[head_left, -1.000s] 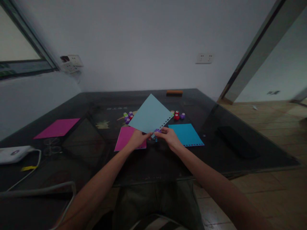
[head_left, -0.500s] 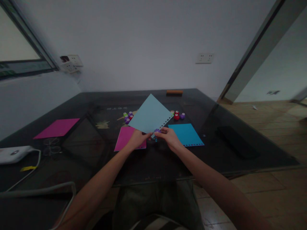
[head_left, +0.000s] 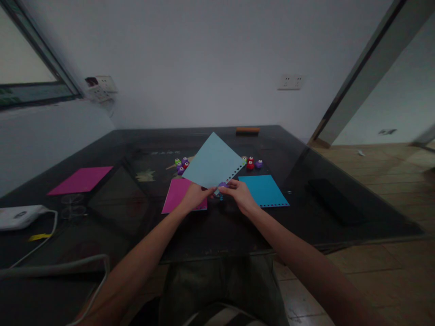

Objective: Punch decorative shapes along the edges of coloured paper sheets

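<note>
Nothing has shifted since a second ago: the left hand (head_left: pixel 194 197) keeps its grip pinched on the lower corner of one pale blue sheet (head_left: pixel 213 163), tilted up at frame centre, while the right hand (head_left: pixel 239 193) stays closed on a small purple punch (head_left: pixel 223 185) at the sheet's perforated edge. On the dark worktop (head_left: pixel 136 226) lie two magenta sheets (head_left: pixel 80 179) and one bright blue sheet (head_left: pixel 263 190), with two clusters of little punches (head_left: pixel 181 165) half hidden behind the raised paper.

a faint line of pale characters shows on the dark table (head_left: pixel 142 253) near the frame's centre, too blurred to read.
</note>
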Action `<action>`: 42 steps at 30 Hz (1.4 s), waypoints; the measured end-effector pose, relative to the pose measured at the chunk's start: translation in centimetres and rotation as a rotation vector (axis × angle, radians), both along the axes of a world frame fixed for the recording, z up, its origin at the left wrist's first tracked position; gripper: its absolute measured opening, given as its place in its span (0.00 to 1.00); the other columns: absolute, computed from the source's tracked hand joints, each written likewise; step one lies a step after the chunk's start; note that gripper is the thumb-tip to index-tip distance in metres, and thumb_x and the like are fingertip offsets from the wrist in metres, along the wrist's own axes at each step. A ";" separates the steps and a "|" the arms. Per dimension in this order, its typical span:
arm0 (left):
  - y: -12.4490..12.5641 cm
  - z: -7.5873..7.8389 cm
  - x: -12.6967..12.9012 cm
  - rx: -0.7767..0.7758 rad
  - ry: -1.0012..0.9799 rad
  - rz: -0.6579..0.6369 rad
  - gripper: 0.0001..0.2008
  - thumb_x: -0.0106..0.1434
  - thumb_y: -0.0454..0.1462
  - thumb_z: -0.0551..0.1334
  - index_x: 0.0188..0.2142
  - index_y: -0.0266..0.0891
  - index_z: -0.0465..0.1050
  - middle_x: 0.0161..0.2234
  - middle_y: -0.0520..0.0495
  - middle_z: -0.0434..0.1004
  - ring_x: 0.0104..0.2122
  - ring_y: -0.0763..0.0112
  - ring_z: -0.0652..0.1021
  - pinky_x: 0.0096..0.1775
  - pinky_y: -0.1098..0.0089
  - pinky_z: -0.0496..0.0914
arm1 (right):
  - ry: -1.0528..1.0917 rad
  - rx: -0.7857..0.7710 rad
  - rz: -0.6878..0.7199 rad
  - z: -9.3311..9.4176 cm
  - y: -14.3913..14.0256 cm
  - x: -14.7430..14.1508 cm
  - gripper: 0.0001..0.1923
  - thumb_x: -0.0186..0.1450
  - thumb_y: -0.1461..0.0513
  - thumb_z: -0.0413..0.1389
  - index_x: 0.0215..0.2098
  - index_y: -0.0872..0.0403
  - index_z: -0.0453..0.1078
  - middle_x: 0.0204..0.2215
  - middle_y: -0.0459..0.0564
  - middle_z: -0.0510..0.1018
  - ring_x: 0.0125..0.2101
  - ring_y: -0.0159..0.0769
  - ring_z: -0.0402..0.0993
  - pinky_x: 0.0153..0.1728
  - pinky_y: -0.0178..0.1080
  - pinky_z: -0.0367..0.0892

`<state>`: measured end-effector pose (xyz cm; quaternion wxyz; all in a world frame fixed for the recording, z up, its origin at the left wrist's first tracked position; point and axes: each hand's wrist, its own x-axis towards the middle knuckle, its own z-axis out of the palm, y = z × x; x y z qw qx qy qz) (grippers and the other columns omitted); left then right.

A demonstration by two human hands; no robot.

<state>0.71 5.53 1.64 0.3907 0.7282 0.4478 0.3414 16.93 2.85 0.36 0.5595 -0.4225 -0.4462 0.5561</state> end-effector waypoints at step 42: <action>0.4 -2.0 0.4 0.240 0.057 0.119 0.12 0.58 0.43 0.58 0.33 0.35 0.73 0.30 0.45 0.79 0.29 0.64 0.77 0.33 0.67 0.70 | 0.015 0.021 0.039 0.1 0.3 0.4 0.18 0.44 0.60 0.67 0.33 0.55 0.75 0.32 0.50 0.80 0.33 0.37 0.75 0.43 0.42 0.65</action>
